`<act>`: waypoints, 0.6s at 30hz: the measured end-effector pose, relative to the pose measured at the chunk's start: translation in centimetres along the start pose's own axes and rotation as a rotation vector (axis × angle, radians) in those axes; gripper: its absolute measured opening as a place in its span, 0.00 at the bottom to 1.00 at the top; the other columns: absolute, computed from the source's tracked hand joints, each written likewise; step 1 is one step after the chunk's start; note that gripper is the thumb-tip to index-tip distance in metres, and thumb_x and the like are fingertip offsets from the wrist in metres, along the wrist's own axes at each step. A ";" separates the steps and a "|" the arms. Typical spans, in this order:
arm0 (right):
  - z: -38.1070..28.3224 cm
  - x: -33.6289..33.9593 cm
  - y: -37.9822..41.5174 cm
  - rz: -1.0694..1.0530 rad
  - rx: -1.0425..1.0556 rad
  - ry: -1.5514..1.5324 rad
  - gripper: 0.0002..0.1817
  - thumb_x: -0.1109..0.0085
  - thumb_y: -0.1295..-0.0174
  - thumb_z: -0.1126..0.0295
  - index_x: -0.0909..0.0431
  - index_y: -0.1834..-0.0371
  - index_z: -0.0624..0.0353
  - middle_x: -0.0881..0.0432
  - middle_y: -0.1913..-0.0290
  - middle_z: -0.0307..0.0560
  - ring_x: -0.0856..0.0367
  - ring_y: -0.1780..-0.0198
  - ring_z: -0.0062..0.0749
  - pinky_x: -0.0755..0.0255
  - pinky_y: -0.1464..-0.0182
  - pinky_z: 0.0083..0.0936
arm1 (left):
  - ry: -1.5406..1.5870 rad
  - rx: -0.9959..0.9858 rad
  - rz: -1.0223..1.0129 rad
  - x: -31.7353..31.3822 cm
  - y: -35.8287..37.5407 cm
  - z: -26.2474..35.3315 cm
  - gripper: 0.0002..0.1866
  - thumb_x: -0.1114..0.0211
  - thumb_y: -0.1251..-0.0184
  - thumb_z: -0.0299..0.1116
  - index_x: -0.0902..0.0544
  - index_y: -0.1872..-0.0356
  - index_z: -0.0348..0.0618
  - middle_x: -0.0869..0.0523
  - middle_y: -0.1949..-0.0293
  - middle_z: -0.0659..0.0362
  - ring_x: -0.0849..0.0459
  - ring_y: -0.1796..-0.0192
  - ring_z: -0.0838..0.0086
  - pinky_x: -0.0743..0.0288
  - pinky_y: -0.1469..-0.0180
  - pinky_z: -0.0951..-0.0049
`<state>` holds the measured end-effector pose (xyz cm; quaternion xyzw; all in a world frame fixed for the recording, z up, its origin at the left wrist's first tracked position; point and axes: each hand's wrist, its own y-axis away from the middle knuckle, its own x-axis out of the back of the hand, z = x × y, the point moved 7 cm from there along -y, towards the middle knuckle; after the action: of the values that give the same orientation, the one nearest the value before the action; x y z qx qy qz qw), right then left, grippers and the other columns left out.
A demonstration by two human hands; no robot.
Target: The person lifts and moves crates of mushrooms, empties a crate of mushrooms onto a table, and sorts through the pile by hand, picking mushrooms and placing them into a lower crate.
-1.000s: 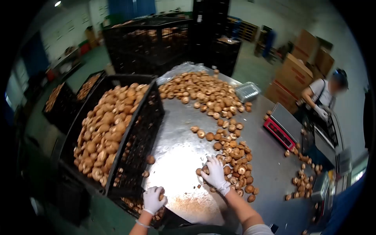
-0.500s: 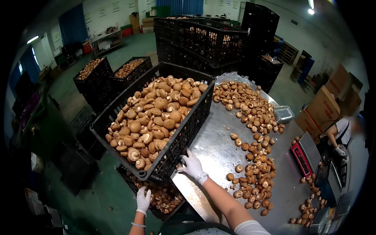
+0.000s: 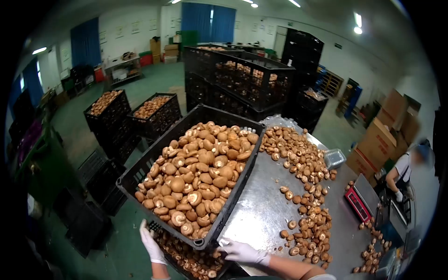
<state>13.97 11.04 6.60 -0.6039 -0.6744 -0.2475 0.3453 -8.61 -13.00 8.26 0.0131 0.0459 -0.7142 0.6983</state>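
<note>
A large black crate [image 3: 235, 205] heaped with brown shiitake mushrooms [image 3: 200, 172] rests tilted at the left side of the metal table [image 3: 254, 205]. Beneath its near corner sits a lower crate of mushrooms [image 3: 191, 259], partly hidden. My left hand [image 3: 151, 243], in a white glove, is beside the lower crate's left edge with its fingers stretched upward. Also gloved, my right hand [image 3: 245, 253] reaches in from the right, fingers extended and apart, tips close to the upper crate's near corner and the table edge. No mushroom shows in either hand.
Loose mushrooms [image 3: 312, 224] spread over the table, with a clear plastic box [image 3: 334, 158] beside them. A red scale [image 3: 358, 205] stands to the right, near a person [image 3: 401, 175] at work. Stacked mushroom crates [image 3: 252, 84] stand behind; a green bin [image 3: 44, 163] is left.
The view has tipped upward, so the crates and table sit lower in it. My left hand has moved leftward and its fingers have straightened; my right hand has turned more level.
</note>
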 end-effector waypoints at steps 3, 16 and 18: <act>-0.1 14.3 -1.8 0.474 -0.228 -0.022 0.17 0.43 0.37 0.60 0.23 0.49 0.56 0.21 0.52 0.50 0.19 0.52 0.41 0.24 0.50 0.32 | 0.076 -0.150 0.021 -1.1 -5.7 4.5 0.33 0.62 0.25 0.57 0.40 0.30 0.44 0.41 0.28 0.54 0.44 0.27 0.64 0.54 0.28 0.58; -2.5 20.3 -15.4 0.382 -0.061 0.183 0.20 0.46 0.40 0.50 0.20 0.72 0.56 0.20 0.77 0.49 0.19 0.71 0.46 0.26 0.67 0.39 | 0.503 0.247 -0.007 -9.1 -9.8 13.6 0.40 0.64 0.32 0.63 0.30 0.38 0.35 0.29 0.38 0.45 0.30 0.38 0.52 0.40 0.32 0.53; -2.6 20.4 -13.4 0.434 0.014 0.185 0.20 0.45 0.41 0.50 0.20 0.75 0.57 0.21 0.78 0.51 0.19 0.72 0.45 0.27 0.69 0.39 | 0.362 0.043 -0.023 -10.6 -8.6 15.8 0.39 0.64 0.31 0.63 0.30 0.38 0.35 0.29 0.38 0.45 0.30 0.38 0.52 0.40 0.32 0.53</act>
<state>0.58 20.28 24.99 -0.7071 -0.4959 -0.2170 0.4550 -16.21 -3.62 25.22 0.1558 0.1554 -0.7090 0.6700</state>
